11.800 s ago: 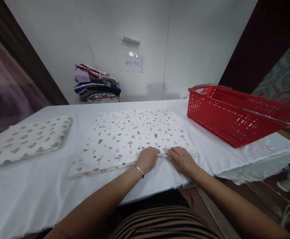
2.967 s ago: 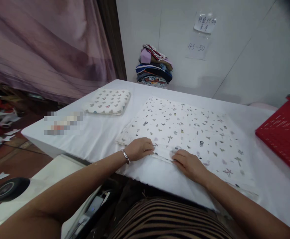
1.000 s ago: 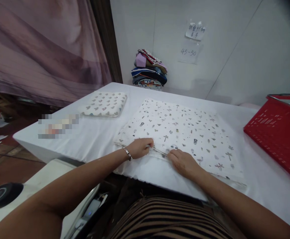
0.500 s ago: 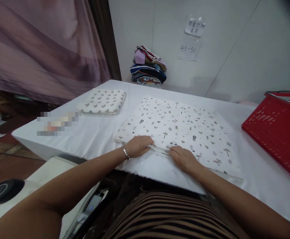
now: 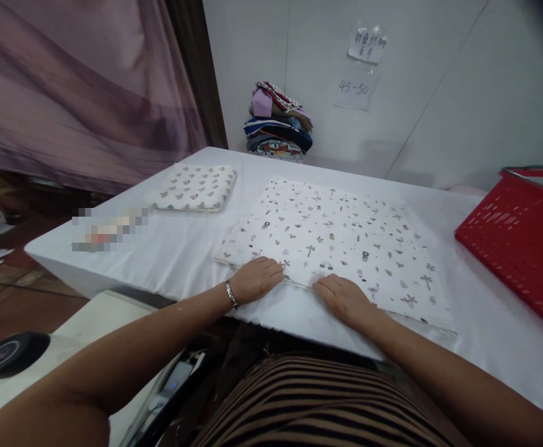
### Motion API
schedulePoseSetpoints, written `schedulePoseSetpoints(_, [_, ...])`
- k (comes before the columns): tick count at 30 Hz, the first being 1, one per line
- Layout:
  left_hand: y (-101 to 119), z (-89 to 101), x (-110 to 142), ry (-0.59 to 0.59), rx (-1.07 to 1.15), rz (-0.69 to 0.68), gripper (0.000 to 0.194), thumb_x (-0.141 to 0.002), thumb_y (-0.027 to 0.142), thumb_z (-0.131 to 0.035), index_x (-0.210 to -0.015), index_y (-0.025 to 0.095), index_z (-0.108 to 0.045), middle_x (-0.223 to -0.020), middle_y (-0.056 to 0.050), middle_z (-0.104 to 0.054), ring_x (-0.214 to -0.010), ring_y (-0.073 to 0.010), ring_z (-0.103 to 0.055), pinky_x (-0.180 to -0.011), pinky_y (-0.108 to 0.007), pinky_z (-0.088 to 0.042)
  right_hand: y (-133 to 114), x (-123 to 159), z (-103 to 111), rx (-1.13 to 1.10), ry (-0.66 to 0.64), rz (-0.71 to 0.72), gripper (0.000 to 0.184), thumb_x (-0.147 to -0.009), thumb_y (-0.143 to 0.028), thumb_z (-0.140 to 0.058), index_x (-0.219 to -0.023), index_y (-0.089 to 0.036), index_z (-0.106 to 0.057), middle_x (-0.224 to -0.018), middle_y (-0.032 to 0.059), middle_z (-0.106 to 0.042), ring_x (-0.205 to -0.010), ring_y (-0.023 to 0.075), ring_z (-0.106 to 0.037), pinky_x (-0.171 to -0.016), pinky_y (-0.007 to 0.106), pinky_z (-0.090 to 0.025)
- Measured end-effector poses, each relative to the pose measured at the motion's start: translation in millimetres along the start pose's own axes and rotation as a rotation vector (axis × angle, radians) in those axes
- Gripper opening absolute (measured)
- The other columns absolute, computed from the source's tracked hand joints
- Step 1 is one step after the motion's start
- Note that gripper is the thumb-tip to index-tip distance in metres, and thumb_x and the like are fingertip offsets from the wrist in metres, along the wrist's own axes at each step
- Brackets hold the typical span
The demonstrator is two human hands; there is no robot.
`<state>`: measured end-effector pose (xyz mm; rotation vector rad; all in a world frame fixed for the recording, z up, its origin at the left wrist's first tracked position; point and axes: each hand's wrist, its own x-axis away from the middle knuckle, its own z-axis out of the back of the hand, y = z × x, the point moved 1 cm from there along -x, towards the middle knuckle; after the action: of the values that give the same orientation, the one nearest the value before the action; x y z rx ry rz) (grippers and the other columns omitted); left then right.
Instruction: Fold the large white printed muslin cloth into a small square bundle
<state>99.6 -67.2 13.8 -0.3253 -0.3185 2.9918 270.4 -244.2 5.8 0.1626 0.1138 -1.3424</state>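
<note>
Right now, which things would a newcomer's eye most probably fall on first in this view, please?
Probably the bright red basket first, cut off by the right edge of the picture. Next, the white printed cloth lying near the middle of the view, with the left hand and right hand at its near edge. Then the colourful pile of folded fabrics, against the pale wall.

My feed cuts off the basket (image 5: 518,239); the left hand (image 5: 256,279) and right hand (image 5: 345,301) hide part of the cloth (image 5: 337,239).

Free tabletop strip (image 5: 462,279) between printed cloth (image 5: 341,239) and red basket (image 5: 523,236).
</note>
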Motion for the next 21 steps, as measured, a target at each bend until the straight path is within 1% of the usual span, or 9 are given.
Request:
schedulePoseSetpoints(3, [0.5, 0.6, 1.4, -0.002, 0.027, -0.006, 0.021, -0.090, 0.020, -0.036, -0.078, 0.018, -0.053, -0.082, -0.002, -0.057, -0.079, -0.0151, -0.047, -0.071, -0.029, -0.034, -2.2, 0.6, 1.0, 0.001, -0.013, -0.016, 0.023, -0.091, -0.015, -0.034, -0.094, -0.017, -0.056, -0.087, 0.0051, -0.057, -0.080, 0.0179, -0.046, -0.068, 0.030, -0.038])
schedulePoseSetpoints(7, [1.0, 0.8, 1.1, -0.013, 0.032, 0.018, 0.019, -0.090, 0.022, -0.036, -0.082, 0.018, -0.053, -0.079, -0.002, -0.057, -0.074, -0.0149, -0.048, -0.070, -0.029, -0.035, -2.2, 2.3, 0.0, 0.001, 0.002, -0.013, 0.023, -0.091, -0.015, -0.035, -0.100, -0.016, -0.056, -0.091, 0.0053, -0.058, -0.082, 0.0182, -0.047, -0.070, 0.030, -0.038])
schedulePoseSetpoints(9, [0.8, 0.3, 0.1, -0.015, 0.027, 0.042, 0.016, -0.089, 0.020, -0.037, -0.087, 0.018, -0.053, -0.078, -0.002, -0.058, -0.072, -0.0145, -0.048, -0.069, -0.029, -0.035, -0.3, 2.7, -1.0, -0.005, 0.013, -0.011, 0.024, -0.091, -0.016, -0.035, -0.102, -0.016, -0.056, -0.092, 0.0057, -0.059, -0.083, 0.0182, -0.048, -0.071, 0.030, -0.039])
schedulePoseSetpoints(11, [0.0, -0.5, -0.6, 0.000, 0.029, 0.067, 0.016, -0.089, 0.020, -0.039, -0.094, 0.019, -0.053, -0.080, -0.002, -0.060, -0.074, -0.0147, -0.050, -0.070, -0.029, -0.036, 2.3, 2.7, -1.1, -0.015, 0.025, -0.021, 0.025, -0.090, -0.016, -0.034, -0.103, -0.017, -0.056, -0.094, 0.0062, -0.061, -0.084, 0.0184, -0.050, -0.071, 0.031, -0.040])
schedulePoseSetpoints(13, [-0.9, -1.6, -0.7, 0.022, 0.039, 0.082, 0.019, -0.088, 0.020, -0.039, -0.103, 0.020, -0.052, -0.086, -0.002, -0.062, -0.079, -0.0150, -0.052, -0.071, -0.029, -0.037, 4.5, 2.5, -0.2, -0.025, 0.043, -0.045, 0.026, -0.090, -0.015, -0.035, -0.105, -0.018, -0.055, -0.097, 0.0063, -0.061, -0.086, 0.0185, -0.051, -0.073, 0.032, -0.040])
schedulePoseSetpoints(15, [-1.4, -2.8, -0.3, 0.028, 0.047, 0.091, 0.022, -0.089, 0.018, -0.038, -0.107, 0.020, -0.050, -0.091, -0.002, -0.062, -0.082, -0.0153, -0.053, -0.072, -0.029, -0.037, 5.3, 2.3, 1.4, -0.027, 0.049, -0.065, 0.027, -0.089, -0.014, -0.035, -0.108, -0.019, -0.054, -0.100, 0.0062, -0.062, -0.087, 0.0187, -0.052, -0.074, 0.032, -0.040])
schedulePoseSetpoints(17, [-1.1, -3.7, -0.1, 0.016, 0.043, 0.097, 0.022, -0.089, 0.017, -0.036, -0.105, 0.019, -0.051, -0.089, -0.003, -0.062, -0.082, -0.0155, -0.053, -0.072, -0.029, -0.038, 4.2, 2.2, 3.3, -0.030, 0.038, -0.060, 0.027, -0.088, -0.013, -0.036, -0.109, -0.019, -0.053, -0.100, 0.0064, -0.061, -0.087, 0.0190, -0.052, -0.074, 0.032, -0.040])
schedulePoseSetpoints(21, [-0.4, -3.0, -1.1, -0.031, 0.017, 0.080, 0.017, -0.090, 0.019, -0.036, -0.091, 0.018, -0.054, -0.083, -0.003, -0.060, -0.076, -0.0147, -0.051, -0.068, -0.028, -0.037, 1.2, 1.6, 6.9, -0.036, 0.000, -0.028, 0.026, -0.087, -0.013, -0.039, -0.108, -0.019, -0.053, -0.099, 0.0066, -0.060, -0.088, 0.0196, -0.051, -0.073, 0.031, -0.038])
